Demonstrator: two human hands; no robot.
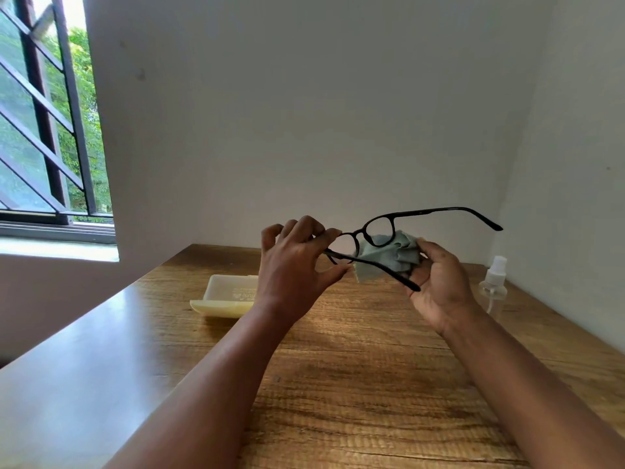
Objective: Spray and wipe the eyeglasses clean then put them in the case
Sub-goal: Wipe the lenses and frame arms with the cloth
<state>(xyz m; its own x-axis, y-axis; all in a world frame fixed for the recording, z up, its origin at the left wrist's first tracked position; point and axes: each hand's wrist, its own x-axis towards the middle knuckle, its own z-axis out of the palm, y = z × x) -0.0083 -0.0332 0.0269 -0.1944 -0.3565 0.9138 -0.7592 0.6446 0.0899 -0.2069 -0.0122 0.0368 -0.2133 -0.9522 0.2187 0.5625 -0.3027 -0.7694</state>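
Black-framed eyeglasses (382, 222) hang in the air above the table with both temples unfolded. My left hand (297, 262) pinches the frame at its left lens rim. A crumpled grey-green cloth (392, 255) is bunched in my right hand (439, 282) and pressed against the right lens. The lower temple runs across the right hand's fingers. A cream eyeglass case (223, 296) lies open on the table, behind my left wrist. A clear spray bottle (494, 282) with a white nozzle stands upright at the right, near the wall.
The wooden table (355, 384) fills the lower view and meets a white wall behind and on the right. A barred window (50, 130) is at the far left.
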